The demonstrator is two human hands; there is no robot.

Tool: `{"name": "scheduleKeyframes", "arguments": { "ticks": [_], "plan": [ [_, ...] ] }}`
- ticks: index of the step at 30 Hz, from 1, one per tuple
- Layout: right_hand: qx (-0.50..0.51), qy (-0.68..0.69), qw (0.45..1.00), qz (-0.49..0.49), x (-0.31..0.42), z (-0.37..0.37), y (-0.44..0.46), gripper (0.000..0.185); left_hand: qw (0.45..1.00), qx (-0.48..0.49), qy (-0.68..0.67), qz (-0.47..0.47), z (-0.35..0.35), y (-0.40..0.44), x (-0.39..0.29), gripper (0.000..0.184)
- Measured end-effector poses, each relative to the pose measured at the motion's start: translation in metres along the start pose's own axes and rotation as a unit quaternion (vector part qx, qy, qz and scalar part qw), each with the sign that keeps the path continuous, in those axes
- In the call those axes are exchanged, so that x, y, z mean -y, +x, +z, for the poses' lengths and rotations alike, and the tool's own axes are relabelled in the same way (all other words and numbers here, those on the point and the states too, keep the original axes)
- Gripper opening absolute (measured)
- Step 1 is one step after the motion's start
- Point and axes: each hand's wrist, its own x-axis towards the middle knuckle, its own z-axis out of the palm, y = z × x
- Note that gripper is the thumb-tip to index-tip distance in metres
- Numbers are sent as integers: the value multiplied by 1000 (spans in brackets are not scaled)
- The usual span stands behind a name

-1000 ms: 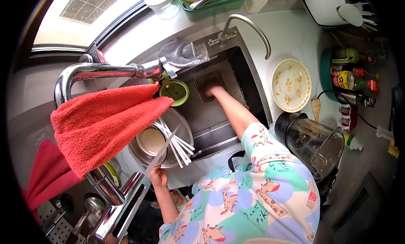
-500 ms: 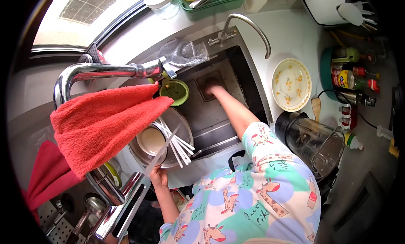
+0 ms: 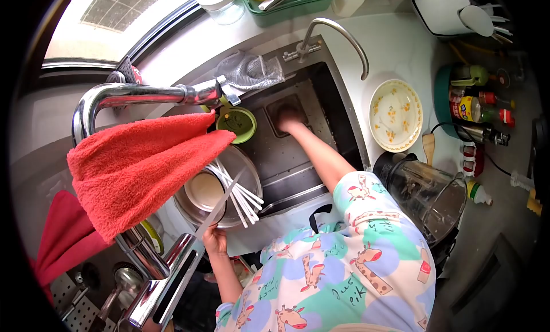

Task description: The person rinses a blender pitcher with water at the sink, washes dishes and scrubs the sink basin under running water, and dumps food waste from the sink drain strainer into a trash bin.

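My right hand (image 3: 289,121) reaches down into the steel sink (image 3: 275,154), over the square drain recess (image 3: 275,111). Its fingers are dark and smeared, so their pose is unclear. A green strainer-like cup (image 3: 245,125) is to its left. My left hand (image 3: 214,240) is curled at the near rim of a metal basin (image 3: 249,166); what its fingers grip is hidden. A long, thin metal strip like a blade (image 3: 225,201) slants past this hand. Inside the basin is a round pale bowl (image 3: 201,188), with several white sticks (image 3: 238,194) leaning beside it.
A chrome tap with a red towel (image 3: 132,171) hangs over the left side. A slim curved tap (image 3: 355,45) rises behind the sink. On the right counter are a flower-patterned bowl (image 3: 395,115), a blender jug (image 3: 432,197) and several bottles (image 3: 481,108). A grey mesh cloth (image 3: 249,71) lies on the back rim.
My right hand has shifted very slightly within the drain area, and its sleeve has moved a little down and to the right. My left hand stays at the basin.
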Motion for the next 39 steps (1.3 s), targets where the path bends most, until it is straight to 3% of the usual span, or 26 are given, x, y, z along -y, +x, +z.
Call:
{"name": "scheduleKeyframes", "arguments": {
  "ticks": [1,4,6,9,11,13,16,18,19,20,21,23,24,25,28,29,31,32,35,38,39],
  "plan": [
    [-40,14,999,3,1,6,-10,32,1000,10,0,-4,-1,0,-1,51],
    [-249,-59,941,-220,1,26,-55,35,1000,-4,0,-17,7,-5,-4,51],
    [-68,-153,865,-473,-11,25,-71,40,1000,-15,9,-8,6,-4,-4,51],
    [-8,-60,623,-780,-42,57,-66,41,999,-14,26,23,-7,2,2,52],
    [40,-21,560,-827,-41,72,-75,38,999,-17,21,47,-4,1,5,51],
    [78,6,547,-833,-19,106,-87,38,999,2,17,46,-5,3,4,52],
    [100,-69,596,-794,34,137,-85,37,999,23,3,33,-7,3,4,54],
    [59,-9,667,-743,48,137,-81,36,999,33,-20,35,-3,2,3,44],
    [48,48,730,-680,51,127,-80,36,998,36,-33,36,1,-1,2,39],
    [38,115,782,-612,53,116,-79,37,999,5,7,37,4,-3,1,53],
    [34,201,846,-493,51,90,-71,38,999,10,1,33,2,-3,1,53],
    [119,168,955,-214,31,52,-31,38,999,26,-11,21,-2,0,2,53],
    [-136,81,938,-309,17,33,-17,38,1000,15,-10,25,-2,0,3,55],
    [-379,-15,845,-378,7,20,-9,38,1000,12,-8,23,0,-1,3,55],
    [-66,18,859,-507,1,18,-33,42,1000,12,1,18,15,-6,-2,57],
    [-54,45,794,-603,-2,74,-35,40,999,29,-4,22,14,-5,-1,52],
    [69,181,691,-697,17,95,-86,39,998,58,-8,33,7,-2,-1,44],
    [57,171,675,-716,27,140,-96,38,998,37,-20,40,3,-2,1,45],
    [112,165,695,-691,65,197,-79,34,999,24,-25,19,-3,0,1,47],
    [118,211,751,-615,72,116,-81,26,999,7,-45,27,-4,-1,1,49],
    [122,199,851,-471,75,102,-67,28,999,7,-39,23,-3,0,-1,49]
  ]
}}
